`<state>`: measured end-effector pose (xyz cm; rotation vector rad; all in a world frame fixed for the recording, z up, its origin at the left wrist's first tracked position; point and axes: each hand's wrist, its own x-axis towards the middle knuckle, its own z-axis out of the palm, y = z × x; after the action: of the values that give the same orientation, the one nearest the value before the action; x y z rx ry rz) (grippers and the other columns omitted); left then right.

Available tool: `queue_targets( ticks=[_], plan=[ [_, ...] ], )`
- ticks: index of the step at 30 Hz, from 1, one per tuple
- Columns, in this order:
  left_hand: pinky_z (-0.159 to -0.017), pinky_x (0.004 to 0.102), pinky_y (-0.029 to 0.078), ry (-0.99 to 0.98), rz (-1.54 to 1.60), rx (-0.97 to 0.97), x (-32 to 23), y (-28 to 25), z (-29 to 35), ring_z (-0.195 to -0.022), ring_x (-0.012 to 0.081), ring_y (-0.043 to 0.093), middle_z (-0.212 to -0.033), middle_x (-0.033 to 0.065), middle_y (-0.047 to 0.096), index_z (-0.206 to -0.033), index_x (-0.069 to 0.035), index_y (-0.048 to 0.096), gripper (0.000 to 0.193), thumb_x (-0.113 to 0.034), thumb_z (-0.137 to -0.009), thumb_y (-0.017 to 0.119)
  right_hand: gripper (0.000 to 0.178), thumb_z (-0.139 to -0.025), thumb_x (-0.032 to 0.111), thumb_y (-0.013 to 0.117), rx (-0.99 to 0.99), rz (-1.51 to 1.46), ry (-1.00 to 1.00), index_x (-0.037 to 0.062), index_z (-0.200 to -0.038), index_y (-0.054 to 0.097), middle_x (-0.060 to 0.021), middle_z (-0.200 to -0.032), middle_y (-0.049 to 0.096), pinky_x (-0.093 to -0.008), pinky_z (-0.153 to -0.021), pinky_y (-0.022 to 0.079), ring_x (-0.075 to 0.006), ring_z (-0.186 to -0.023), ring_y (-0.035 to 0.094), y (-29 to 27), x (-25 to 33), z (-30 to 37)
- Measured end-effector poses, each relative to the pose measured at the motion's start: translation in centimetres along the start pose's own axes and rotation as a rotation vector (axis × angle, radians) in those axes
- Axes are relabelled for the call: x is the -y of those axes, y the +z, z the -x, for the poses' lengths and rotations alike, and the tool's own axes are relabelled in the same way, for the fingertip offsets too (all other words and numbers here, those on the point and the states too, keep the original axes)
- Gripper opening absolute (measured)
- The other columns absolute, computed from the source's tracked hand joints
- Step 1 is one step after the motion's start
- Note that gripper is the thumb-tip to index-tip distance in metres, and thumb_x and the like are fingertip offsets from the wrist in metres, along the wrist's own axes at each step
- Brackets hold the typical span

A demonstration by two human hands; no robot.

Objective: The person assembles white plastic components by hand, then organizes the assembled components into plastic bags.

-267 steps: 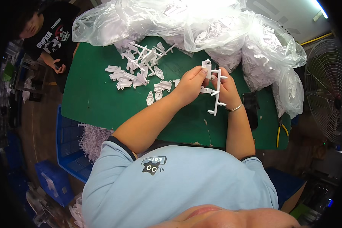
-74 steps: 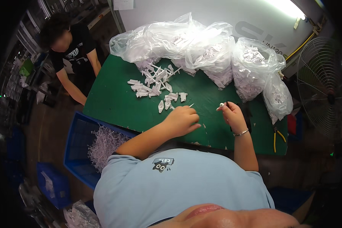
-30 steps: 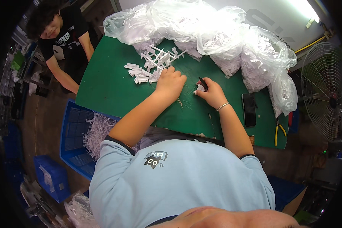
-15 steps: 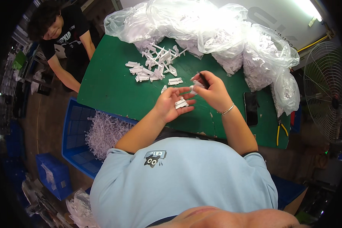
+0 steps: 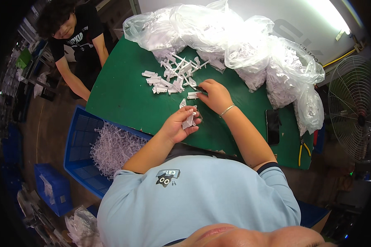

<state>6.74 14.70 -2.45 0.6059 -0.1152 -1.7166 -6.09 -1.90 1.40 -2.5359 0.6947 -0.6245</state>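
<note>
My left hand (image 5: pixel 178 126), palm up with fingers curled, holds small white plastic parts (image 5: pixel 188 121); how many is hidden. To its upper right, my right hand (image 5: pixel 215 96) reaches over the table. Its fingertips touch the end of a flat white plastic part (image 5: pixel 192 95). A thin dark tool (image 5: pixel 199 89) shows at those fingers, mostly hidden by the hand. Another white part (image 5: pixel 183 103) with a rounded end lies just above the left hand's fingers. Beyond is a loose pile of white plastic parts (image 5: pixel 167 84), some with long stems.
Clear bags (image 5: pixel 251 61) of white parts line the back of the green table (image 5: pixel 123 94). A phone (image 5: pixel 272 126) and yellow-handled pliers (image 5: pixel 304 153) lie at the right. A blue crate (image 5: pixel 76 152) of white pieces stands at lower left. A person (image 5: pixel 80 45) sits beyond the left edge; a fan (image 5: pixel 350 111) stands right.
My right hand has moved away from the left hand, up and left to the flat part on the table. My left hand has come slightly nearer to me, its fingers more curled.
</note>
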Motion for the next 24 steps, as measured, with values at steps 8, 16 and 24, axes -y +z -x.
queue_targets(
  ticks=[8,16,24],
  plan=[
    [-0.080,0.0391,0.059,0.027,-0.102,-0.022,-1.5,0.8,0.7,-0.100,0.0225,0.065,-0.121,0.0113,0.062,-0.119,-0.007,0.055,0.024,-0.010,-0.095,0.055,0.024,-0.079,0.014,0.069,0.085,0.022,0.096,0.0072,-0.102,0.067,-0.0114,-0.097,0.065,-0.0400,-0.075,0.052,-0.0307,-0.087,0.064,0.5,-1.7,0.1],
    [-0.065,0.0340,0.058,0.107,-0.037,0.048,-2.6,-1.0,0.6,-0.085,0.0197,0.060,-0.103,0.0068,0.061,-0.105,-0.009,0.058,0.017,-0.004,-0.089,0.054,0.023,-0.078,0.008,0.068,-0.275,-0.005,0.070,0.0074,-0.100,0.067,-0.0110,-0.095,0.064,-0.0394,-0.072,0.053,-0.0309,-0.082,0.064,-3.0,-1.7,1.9],
    [-0.064,0.0293,0.050,0.650,-0.520,-0.020,-10.5,3.9,3.6,-0.075,0.0165,0.057,-0.092,0.0091,0.056,-0.086,-0.003,0.060,0.019,0.005,-0.075,0.046,0.023,-0.080,0.019,0.072,-0.209,0.162,0.195,0.0106,-0.101,0.069,-0.0084,-0.097,0.062,-0.0388,-0.067,0.053,-0.0281,-0.077,0.065,-2.9,-3.3,6.3]
  ],
)
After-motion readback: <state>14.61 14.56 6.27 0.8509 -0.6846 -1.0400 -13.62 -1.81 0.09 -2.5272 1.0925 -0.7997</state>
